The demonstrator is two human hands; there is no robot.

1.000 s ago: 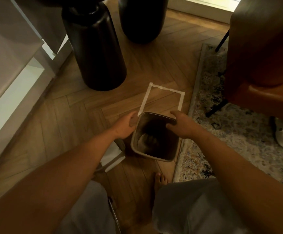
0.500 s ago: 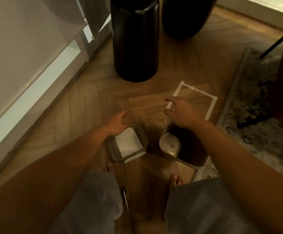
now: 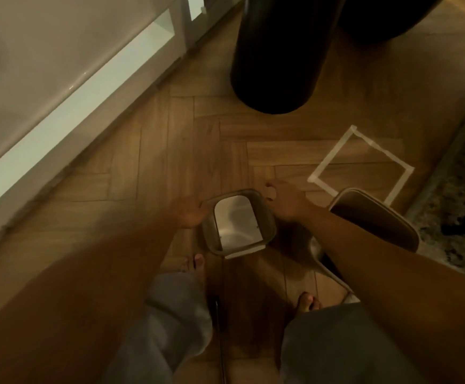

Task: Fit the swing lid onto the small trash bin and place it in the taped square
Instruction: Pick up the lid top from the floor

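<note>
The swing lid [image 3: 239,223] lies on the wooden floor [image 3: 148,173] between the two hands, its pale flap facing up inside a grey frame. The left hand [image 3: 189,214] rests against the lid's left edge, fingers [image 3: 200,208] spread loosely and curled toward the frame; whether they actually grip it cannot be told. The right hand [image 3: 286,200] sits at the lid's far right corner, fingers [image 3: 270,187] bent and partly open, touching or just above the rim. Just beyond the right wrist, the small trash bin [image 3: 375,217] stands without its lid, its dark opening showing, partly hidden by the right forearm. The taped square [image 3: 361,164] lies past the right fingers, with the bin's far rim overlapping its near side. A tall dark cylinder [image 3: 278,54] stands well beyond both hands. Bare feet [image 3: 195,263] show near the lid, below the wrists. A patterned rug [image 3: 458,206] lies right of the bin.
</note>
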